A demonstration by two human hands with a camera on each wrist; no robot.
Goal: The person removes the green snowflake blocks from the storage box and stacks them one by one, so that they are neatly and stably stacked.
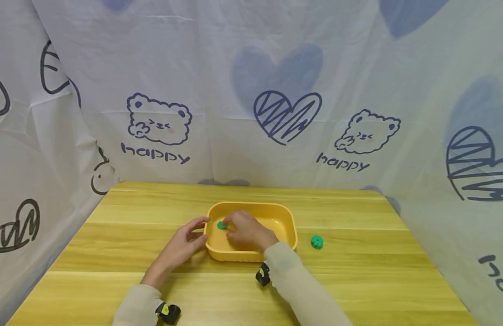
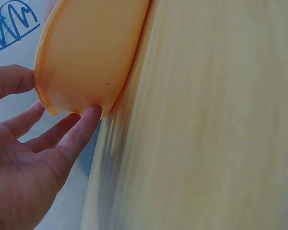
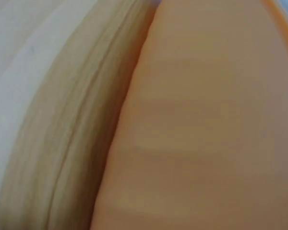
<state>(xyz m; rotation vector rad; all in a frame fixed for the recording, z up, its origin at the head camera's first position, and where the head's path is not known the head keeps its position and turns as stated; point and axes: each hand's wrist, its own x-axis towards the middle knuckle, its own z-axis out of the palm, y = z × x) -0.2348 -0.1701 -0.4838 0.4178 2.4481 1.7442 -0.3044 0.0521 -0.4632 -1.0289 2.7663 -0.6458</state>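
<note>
A yellow-orange plastic box [image 1: 251,256] with rounded corners stands on the table. My left hand [image 1: 186,244] is at its left end; in the left wrist view its fingers [image 2: 79,136] touch the box's outer wall [image 2: 93,57] and rim. My right hand [image 1: 248,230] reaches down inside the box from the near side, with its fingertips beside a small green piece [image 1: 222,225]. The thumb stands apart from that piece. Only the box's outer side [image 3: 197,120] shows in the right wrist view, without the hand.
Right of the box, a round, ribbed green piece [image 1: 317,242] lies on the wooden table [image 1: 357,280]. A white cloth [image 1: 218,136] printed with hearts and bears hangs behind the table and along both sides. A black wrist device [image 1: 262,275] sits at the right cuff.
</note>
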